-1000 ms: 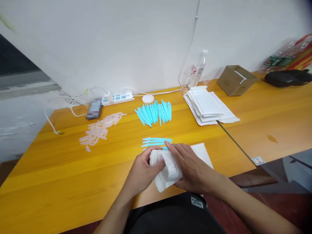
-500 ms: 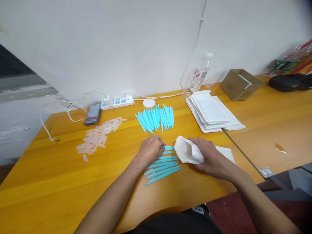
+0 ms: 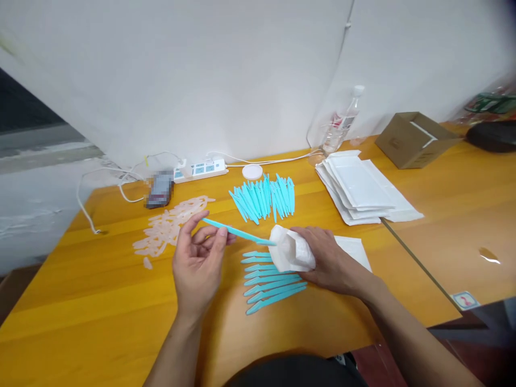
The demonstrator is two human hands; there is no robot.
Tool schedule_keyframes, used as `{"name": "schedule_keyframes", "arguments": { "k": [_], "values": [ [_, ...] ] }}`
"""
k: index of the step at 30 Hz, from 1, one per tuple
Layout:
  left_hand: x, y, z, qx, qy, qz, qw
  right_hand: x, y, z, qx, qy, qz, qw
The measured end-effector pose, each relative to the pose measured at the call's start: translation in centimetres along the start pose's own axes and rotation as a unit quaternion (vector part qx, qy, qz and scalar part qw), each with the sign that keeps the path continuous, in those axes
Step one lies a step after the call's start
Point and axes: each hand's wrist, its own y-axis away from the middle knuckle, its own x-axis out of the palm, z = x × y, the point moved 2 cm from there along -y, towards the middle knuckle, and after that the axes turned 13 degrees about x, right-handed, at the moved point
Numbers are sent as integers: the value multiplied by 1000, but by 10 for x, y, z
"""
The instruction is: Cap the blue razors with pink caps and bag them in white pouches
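Between the thumb and fingers of my left hand (image 3: 197, 263) is a slim turquoise eyebrow razor (image 3: 239, 231), held raised and slanting down to the right. Its far end is at the mouth of a white padded envelope (image 3: 292, 258). My right hand (image 3: 324, 255) is wrapped round that envelope, its opening facing left. Beneath, a row of several turquoise razors (image 3: 276, 299) lies side by side on the table, partly covered by the envelope. Beyond them lies a pile of more razors (image 3: 258, 200). Translucent pinkish caps (image 3: 163, 231) are scattered left of my left hand.
A stack of white padded envelopes (image 3: 358, 188) lies at the right, with another flat envelope (image 3: 357, 250) beside my right forearm. Along the wall are a phone (image 3: 160, 188), a power strip (image 3: 203, 170), a white disc (image 3: 252, 172), a bottle (image 3: 342, 126) and a cardboard box (image 3: 415, 141).
My left hand has picked up a razor from the table row, moved left and turned palm up, bringing it to the envelope's mouth. The right hand still holds the envelope; the view has shifted slightly.
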Motion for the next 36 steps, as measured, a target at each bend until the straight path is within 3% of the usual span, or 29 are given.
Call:
{"name": "schedule_keyframes", "arguments": {
  "k": [3, 5, 8, 9, 12, 13, 15, 17, 19, 21, 23, 26, 27, 30, 33, 36],
  "values": [
    [8, 15, 6, -28, -23, 6, 999, 6, -12, 11, -25, -9, -3, 1000],
    [19, 23, 10, 2, -61, 92, 994, 8, -19, 17, -49, -24, -11, 998],
    [30, 27, 12, 85, -111, 259, 956, 7, -26, 21, -84, -41, -21, 995],
    [30, 26, 14, 99, -120, 276, 948, 6, -28, 20, -87, -42, -23, 995],
    [23, 18, 28, 75, -138, 228, 961, -2, -32, 11, -53, -38, -29, 997],
    [23, 16, 34, 63, -145, 237, 959, -6, -33, 6, -36, -36, -34, 998],
    [31, 15, 46, 55, -179, 323, 928, -11, -34, -2, -9, -34, -46, 998],
    [45, 17, 55, 77, -230, 431, 869, -13, -34, -9, 6, -34, -55, 998],
    [59, 18, 58, 109, -271, 486, 824, -12, -34, -13, 11, -38, -51, 998],
    [66, 18, 55, 134, -272, 510, 805, -10, -34, -16, 9, -44, -37, 998],
    [62, 17, 50, 147, -242, 515, 809, -7, -35, -17, 5, -50, -25, 998],
    [34, 12, 41, 122, -198, 457, 858, -5, -35, -17, 4, -55, -26, 998],
    [21, 10, 37, 99, -188, 404, 890, -4, -36, -16, 2, -57, -25, 998],
    [-13, 4, 24, 13, -112, 171, 979, 0, -36, -11, -19, -67, -13, 997],
    [-21, 6, 14, -25, -24, 11, 999, 6, -38, -3, -50, -80, -3, 996],
    [-3, 17, 11, -35, -18, -43, 998, 13, -38, 4, -70, -89, -1, 994]
  ]
}}
